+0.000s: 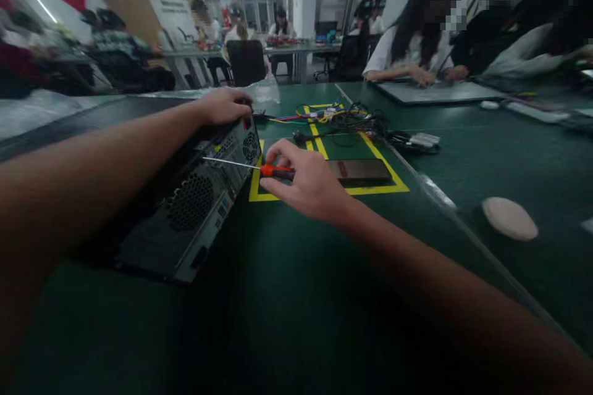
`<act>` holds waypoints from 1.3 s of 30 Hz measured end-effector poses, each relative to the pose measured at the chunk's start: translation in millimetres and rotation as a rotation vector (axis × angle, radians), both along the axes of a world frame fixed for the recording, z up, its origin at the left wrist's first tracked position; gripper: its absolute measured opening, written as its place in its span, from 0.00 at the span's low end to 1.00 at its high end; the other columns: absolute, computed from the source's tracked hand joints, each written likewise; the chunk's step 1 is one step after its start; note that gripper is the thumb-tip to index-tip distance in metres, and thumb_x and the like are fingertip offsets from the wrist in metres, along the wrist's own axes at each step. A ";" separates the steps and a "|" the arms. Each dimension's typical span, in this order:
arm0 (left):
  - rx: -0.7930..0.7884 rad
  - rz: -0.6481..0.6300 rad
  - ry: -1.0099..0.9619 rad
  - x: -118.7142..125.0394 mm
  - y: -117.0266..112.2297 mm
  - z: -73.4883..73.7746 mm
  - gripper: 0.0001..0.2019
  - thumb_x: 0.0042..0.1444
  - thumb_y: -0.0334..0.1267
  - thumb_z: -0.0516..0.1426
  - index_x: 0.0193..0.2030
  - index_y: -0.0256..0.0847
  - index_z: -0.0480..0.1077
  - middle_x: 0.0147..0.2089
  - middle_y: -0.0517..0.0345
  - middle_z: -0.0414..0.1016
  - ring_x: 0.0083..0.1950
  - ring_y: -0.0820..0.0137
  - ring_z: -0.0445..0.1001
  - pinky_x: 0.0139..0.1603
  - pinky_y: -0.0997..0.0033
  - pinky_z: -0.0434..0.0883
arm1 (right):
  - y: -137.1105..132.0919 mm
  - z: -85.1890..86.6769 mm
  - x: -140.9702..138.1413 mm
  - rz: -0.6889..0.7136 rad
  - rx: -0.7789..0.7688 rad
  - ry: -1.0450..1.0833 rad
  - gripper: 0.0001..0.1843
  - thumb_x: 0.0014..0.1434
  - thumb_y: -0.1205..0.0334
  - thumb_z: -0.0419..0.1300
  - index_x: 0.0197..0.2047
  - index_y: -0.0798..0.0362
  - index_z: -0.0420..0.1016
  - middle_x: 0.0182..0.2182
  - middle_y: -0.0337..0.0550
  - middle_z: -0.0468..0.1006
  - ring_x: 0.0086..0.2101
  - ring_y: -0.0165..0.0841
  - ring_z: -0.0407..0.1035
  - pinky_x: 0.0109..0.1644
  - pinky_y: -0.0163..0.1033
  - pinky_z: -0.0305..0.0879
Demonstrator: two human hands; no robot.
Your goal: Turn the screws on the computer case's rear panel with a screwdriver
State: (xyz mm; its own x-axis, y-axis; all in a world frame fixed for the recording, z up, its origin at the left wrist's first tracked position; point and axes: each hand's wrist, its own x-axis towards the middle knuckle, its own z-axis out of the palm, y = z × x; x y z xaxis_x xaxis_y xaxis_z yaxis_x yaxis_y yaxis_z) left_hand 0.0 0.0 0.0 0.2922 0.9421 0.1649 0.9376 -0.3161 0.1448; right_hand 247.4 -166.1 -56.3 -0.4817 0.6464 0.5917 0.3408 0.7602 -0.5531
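Observation:
A black computer case (213,197) lies on the green table to the left, its rear panel with vents and ports facing right. My left hand (225,106) grips the case's upper far edge, its fingers curled over the corner. In my right hand (308,182) is a screwdriver (277,171) with an orange and black handle, held in a pinch. Its long metal shaft points left, and the tip meets the upper edge of the rear panel; whether it sits in a screw is too small to tell. Just behind my right hand lies a flat dark box (364,171).
Yellow tape (401,187) marks rectangles on the green table (296,296). Tangled cables (356,120) lie beyond my right hand. A pale oval object (509,218) sits at right. Across the table, people work by a flat dark panel (440,92). Clear plastic (266,91) lies behind the case.

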 end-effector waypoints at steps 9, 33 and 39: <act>0.019 0.013 -0.038 -6.2 1.2 -2.1 0.33 0.52 0.49 0.56 0.64 0.43 0.75 0.63 0.52 0.77 0.64 0.47 0.72 0.66 0.53 0.67 | 0.6 -2.0 -4.2 0.007 0.005 -0.010 0.07 0.60 0.61 0.63 0.41 0.53 0.73 0.32 0.36 0.76 0.33 0.30 0.67 0.41 0.37 0.57; -0.017 -0.007 0.048 -11.9 -1.1 1.1 0.36 0.56 0.53 0.50 0.67 0.34 0.70 0.66 0.43 0.73 0.64 0.51 0.71 0.68 0.54 0.64 | 0.8 -1.2 -7.4 0.025 -0.009 -0.001 0.07 0.62 0.60 0.63 0.41 0.54 0.75 0.35 0.39 0.79 0.36 0.32 0.70 0.42 0.36 0.60; 0.001 -0.022 0.041 -12.0 0.1 -0.7 0.37 0.55 0.53 0.50 0.66 0.31 0.71 0.63 0.39 0.74 0.62 0.49 0.72 0.66 0.52 0.66 | -0.3 1.5 -6.1 0.013 -0.007 -0.014 0.09 0.63 0.58 0.63 0.41 0.55 0.77 0.35 0.40 0.78 0.36 0.31 0.70 0.42 0.36 0.60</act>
State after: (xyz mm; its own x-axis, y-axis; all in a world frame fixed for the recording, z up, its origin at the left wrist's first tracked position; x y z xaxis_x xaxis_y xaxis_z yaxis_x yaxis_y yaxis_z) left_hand -12.0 0.1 -0.7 0.3193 0.9352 0.1534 0.9356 -0.3368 0.1059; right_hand 241.3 -166.4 -54.7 -0.4981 0.6443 0.5803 0.3386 0.7606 -0.5539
